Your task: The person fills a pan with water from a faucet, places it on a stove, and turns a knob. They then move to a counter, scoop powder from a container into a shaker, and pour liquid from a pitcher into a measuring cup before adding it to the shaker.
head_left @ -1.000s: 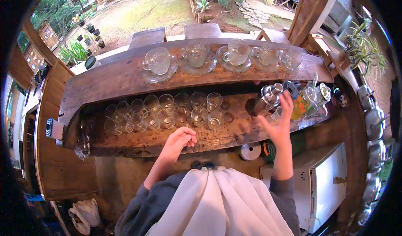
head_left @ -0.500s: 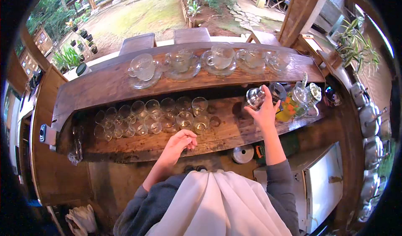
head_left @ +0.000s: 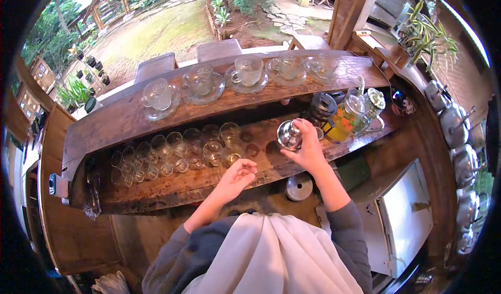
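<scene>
My right hand (head_left: 307,150) grips a shiny, rounded metal pot (head_left: 288,135) by its side, tilted above the lower wooden counter. The kind of pot is not clear. My left hand (head_left: 237,179) is over the counter's near edge, its fingers loosely bent and apart, with nothing plainly held. Several clear glass cups (head_left: 212,153) stand in rows to the left of that hand. Behind the right hand are a black-framed French press (head_left: 323,107) and a glass pitcher (head_left: 342,124) with orange and green contents.
On the raised wooden ledge (head_left: 125,122), several glass mugs (head_left: 248,69) sit on glass saucers. Metal kettles (head_left: 453,127) line the right side. Below the counter are a round metal container (head_left: 299,187) and a white appliance (head_left: 404,216). A phone (head_left: 54,184) stands at the left end.
My right hand has brought the metal pot nearer to me, away from the French press. My left hand has moved right and its fingers have loosened. The head view has shifted right.
</scene>
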The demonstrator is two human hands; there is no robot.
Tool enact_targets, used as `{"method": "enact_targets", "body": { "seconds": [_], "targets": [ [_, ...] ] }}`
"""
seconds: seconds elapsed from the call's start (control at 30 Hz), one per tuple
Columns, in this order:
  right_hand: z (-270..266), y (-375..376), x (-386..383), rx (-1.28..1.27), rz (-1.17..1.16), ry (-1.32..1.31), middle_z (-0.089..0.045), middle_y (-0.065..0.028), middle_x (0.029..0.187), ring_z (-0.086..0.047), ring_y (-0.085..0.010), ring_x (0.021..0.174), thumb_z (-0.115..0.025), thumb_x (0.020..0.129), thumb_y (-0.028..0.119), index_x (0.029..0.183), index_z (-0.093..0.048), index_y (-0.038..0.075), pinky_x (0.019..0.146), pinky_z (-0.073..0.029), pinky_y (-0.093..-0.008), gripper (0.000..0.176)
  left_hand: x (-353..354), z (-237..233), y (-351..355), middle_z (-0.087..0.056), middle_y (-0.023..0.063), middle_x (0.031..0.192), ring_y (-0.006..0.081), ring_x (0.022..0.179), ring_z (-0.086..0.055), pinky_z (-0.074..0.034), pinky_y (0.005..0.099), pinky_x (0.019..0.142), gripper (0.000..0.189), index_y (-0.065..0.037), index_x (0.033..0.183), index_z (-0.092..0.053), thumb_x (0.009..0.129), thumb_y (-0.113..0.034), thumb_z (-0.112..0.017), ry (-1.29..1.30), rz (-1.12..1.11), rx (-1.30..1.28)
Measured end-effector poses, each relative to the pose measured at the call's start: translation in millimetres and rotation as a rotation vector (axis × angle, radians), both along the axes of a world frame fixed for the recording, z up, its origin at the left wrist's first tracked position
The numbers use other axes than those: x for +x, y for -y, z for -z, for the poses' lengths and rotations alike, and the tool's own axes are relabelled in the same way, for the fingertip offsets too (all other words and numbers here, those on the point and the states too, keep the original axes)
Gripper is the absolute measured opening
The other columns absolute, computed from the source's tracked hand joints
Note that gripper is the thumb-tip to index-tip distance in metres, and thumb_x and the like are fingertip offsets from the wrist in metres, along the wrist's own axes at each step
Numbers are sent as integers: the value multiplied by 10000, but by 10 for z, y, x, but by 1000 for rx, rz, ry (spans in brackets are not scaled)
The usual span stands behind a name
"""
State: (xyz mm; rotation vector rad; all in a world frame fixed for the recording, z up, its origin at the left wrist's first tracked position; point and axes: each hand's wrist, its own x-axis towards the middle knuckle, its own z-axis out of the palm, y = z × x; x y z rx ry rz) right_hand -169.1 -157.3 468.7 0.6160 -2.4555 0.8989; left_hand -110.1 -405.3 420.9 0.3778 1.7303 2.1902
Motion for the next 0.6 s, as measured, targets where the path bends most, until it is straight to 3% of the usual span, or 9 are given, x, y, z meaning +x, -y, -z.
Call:
{"method": "enact_targets", "body": {
  "seconds": [0.03,0.07,0.13,0.17,0.3,0.47,0.53,0.6],
  "targets": [
    [-33,5,74,-10,-34,-2,-410,-171,1244,-401,-369,1145,-815,535,141,1261,-371,119,968,-353,-432,851,12,2,-64,-526,68,1083,145,946,-525,-447,284,784,435,-37,1190,-444,811,-124,-639,-59,-28,-98],
    [-74,13,150,-9,-31,-2,-410,-171,1244,-401,-369,1145,-815,535,141,1261,-371,119,968,-353,-432,851,28,-37,-106,-526,68,1083,145,946,-525,-447,284,784,435,-37,1190,-444,811,-124,-639,-59,-25,-98],
    [-173,44,287,37,-89,59,-415,-182,1241,-427,-353,1144,-837,534,136,1237,-365,94,944,-379,-409,848,40,-154,-162,-396,114,1295,208,1165,-434,-424,344,876,766,-58,1330,-273,723,-134,-735,-347,-45,-393],
    [-243,63,344,36,-129,43,-414,-194,1238,-436,-355,1138,-841,545,151,1231,-366,100,931,-388,-410,836,24,-152,-189,-345,138,1346,252,1233,-383,-392,383,938,950,-66,1369,-214,638,-194,-807,-372,-42,-453],
    [-486,172,582,-75,-287,121,-408,-202,1245,-410,-380,1149,-824,571,191,1247,-373,91,972,-349,-436,818,53,-206,-249,-353,159,1316,287,1227,-377,-346,396,999,1060,-43,1372,-215,567,-316,-848,-467,-60,-405],
    [-677,369,735,-229,-507,147,-404,-216,1246,-441,-366,1133,-838,563,197,1251,-330,106,947,-374,-425,860,121,-261,-117,-419,151,1296,254,1214,-419,-334,373,1011,1052,-41,1347,-272,520,-300,-870,-430,10,-309],
    [-693,454,743,-263,-608,105,-375,-208,1279,-428,-320,1169,-852,574,132,1313,-256,200,924,-400,-416,952,149,-243,-41,-421,105,1303,210,1207,-421,-330,373,1016,1087,-57,1340,-276,479,-294,-894,-375,37,-179],
    [-640,522,718,-252,-651,101,-375,-211,1275,-431,-313,1167,-857,564,125,1339,-217,186,931,-396,-421,1007,201,-305,52,-454,99,1278,206,1185,-445,-346,373,1004,1076,-51,1330,-307,465,-297,-898,-405,-26,-250]
  ]
}}
